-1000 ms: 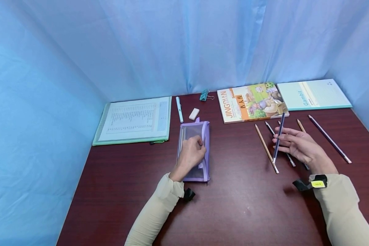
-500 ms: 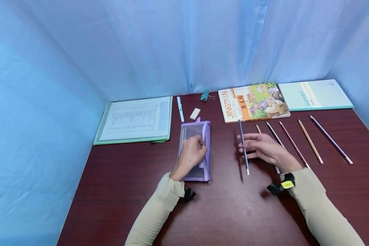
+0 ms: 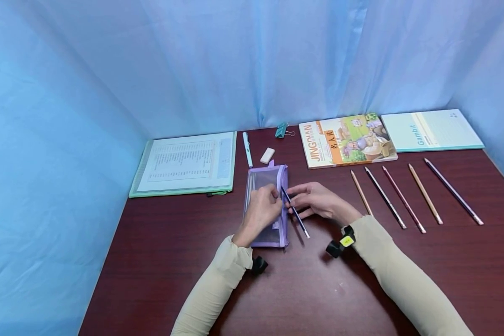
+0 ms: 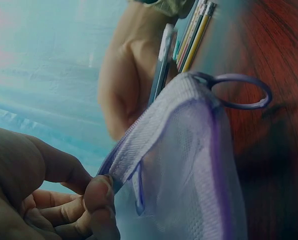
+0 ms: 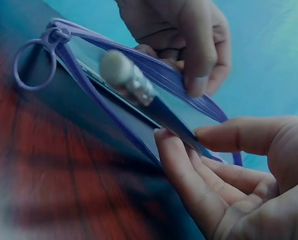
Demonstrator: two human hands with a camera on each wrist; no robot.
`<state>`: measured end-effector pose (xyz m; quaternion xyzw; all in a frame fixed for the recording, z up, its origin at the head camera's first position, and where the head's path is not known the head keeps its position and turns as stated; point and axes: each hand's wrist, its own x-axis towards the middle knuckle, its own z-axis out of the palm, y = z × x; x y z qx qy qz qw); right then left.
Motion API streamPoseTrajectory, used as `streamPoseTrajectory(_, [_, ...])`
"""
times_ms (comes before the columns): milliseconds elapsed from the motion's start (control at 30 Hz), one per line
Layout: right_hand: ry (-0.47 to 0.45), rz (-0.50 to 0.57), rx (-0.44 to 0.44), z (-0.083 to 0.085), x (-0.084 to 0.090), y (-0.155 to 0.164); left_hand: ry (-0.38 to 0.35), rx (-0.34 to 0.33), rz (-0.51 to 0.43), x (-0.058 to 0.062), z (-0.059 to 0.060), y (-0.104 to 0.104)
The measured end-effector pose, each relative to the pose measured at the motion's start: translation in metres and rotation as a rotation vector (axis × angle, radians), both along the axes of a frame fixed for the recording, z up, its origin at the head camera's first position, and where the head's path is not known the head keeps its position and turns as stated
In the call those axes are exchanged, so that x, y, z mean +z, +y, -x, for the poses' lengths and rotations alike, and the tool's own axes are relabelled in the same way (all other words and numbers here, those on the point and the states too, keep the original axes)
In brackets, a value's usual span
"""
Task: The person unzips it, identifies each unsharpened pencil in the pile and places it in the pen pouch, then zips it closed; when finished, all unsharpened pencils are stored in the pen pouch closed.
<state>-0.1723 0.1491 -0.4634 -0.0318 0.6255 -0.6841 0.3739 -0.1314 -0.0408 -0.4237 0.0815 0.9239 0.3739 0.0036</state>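
Observation:
My left hand (image 3: 262, 207) pinches the upper edge of a purple mesh pencil case (image 3: 258, 239), as the left wrist view shows at its zipper band (image 4: 153, 120). The case lies on the table with its zipper open along the right side. My right hand (image 3: 319, 201) pinches a dark blue pencil (image 3: 301, 223) at the case's mouth. In the right wrist view the pencil's white eraser end (image 5: 118, 69) points outward and the zipper's ring pull (image 5: 35, 65) hangs at the corner. Other slim items show inside the case through the opening.
Several pencils (image 3: 403, 198) lie spread to the right. Behind the case are a white eraser (image 3: 267, 155), a light blue pen (image 3: 247, 149) and a teal binder clip (image 3: 282, 130). A green-edged document folder (image 3: 185, 163) sits left, an illustrated book (image 3: 348, 140) and a notebook (image 3: 432, 130) back right.
My right hand has carried the dark blue pencil leftward from the row of pencils to the pencil case, tilting it along the way. My left hand has stayed at the case.

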Motion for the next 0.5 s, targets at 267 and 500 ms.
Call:
streamPoseTrajectory(267, [0.061, -0.084, -0.193, 0.005, -0.001, -0.026, -0.001, -0.005, 0.018, 0.001, 0.0, 0.0])
streamPoseTrajectory(500, [0.116, -0.135, -0.264, -0.004, 0.004, -0.043, 0.02, -0.009, 0.017, 0.001, 0.001, -0.001])
